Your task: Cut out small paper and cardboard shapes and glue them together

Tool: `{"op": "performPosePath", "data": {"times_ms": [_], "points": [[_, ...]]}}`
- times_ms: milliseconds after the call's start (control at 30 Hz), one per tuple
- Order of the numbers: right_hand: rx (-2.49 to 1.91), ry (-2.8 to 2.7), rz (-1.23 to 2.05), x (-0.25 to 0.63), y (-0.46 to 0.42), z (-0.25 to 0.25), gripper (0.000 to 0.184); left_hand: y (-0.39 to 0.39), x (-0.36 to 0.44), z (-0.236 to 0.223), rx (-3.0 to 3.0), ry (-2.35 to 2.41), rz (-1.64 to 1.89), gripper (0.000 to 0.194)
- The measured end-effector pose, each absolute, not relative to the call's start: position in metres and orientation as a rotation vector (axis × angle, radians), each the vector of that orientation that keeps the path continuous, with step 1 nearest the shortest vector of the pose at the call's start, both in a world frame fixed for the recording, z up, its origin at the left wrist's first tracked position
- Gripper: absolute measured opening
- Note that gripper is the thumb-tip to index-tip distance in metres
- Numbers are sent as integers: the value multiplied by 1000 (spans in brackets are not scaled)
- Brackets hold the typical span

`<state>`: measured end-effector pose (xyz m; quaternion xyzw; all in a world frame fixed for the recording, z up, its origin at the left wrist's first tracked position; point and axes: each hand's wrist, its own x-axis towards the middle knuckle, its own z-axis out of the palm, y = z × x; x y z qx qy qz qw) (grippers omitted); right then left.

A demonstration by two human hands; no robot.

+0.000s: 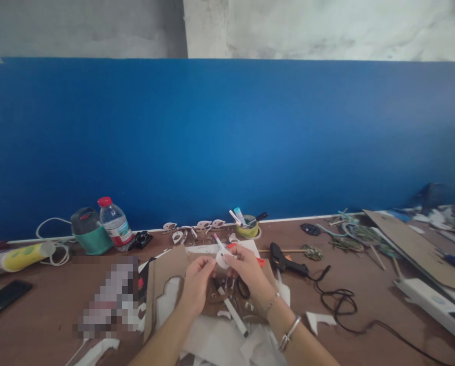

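Above the middle of the desk, a small white paper cutout [222, 259] with a dark dot is held up between both hands. My right hand [250, 272] grips it from the right between thumb and fingers. Pinched at its left edge is my left hand [197, 279]; its fingertips are closed together. A narrow white piece with a pinkish tip [217, 241] sticks up behind the cutout; whether it belongs to it I cannot tell. Below the hands lies a white marker [233, 312] on paper scraps. Something red-orange [261, 262], partly hidden, shows behind my right hand.
Bird-like paper cutouts [204, 224] line the back edge beside a green tape roll [248, 231] holding pens. A black glue gun [284, 262] trails its cord rightward. Cardboard [166, 269], a bottle [116, 226], a phone [6, 300] and a white power strip [435, 305] lie around.
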<state>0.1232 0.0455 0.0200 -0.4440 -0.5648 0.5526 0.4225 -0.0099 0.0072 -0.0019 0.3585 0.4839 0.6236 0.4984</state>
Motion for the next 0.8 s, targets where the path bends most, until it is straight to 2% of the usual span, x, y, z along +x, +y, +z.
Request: {"op": "performPosePath", "data": {"times_ms": [500,600,700,800], "points": [[-1098,-1376,1426,125,47,18,25,7,-9,-4,851,1172,1521,27],[-1069,-1277,1429,127,48,19,32,7,-9,-2,825,1139,1535,33],[-1054,-1175,1408,130,49,22,37,8,-8,-1,788,1119,1557,47],[-1060,-1155,1417,131,49,23,35,7,-7,-2,814,1149,1529,45]]}}
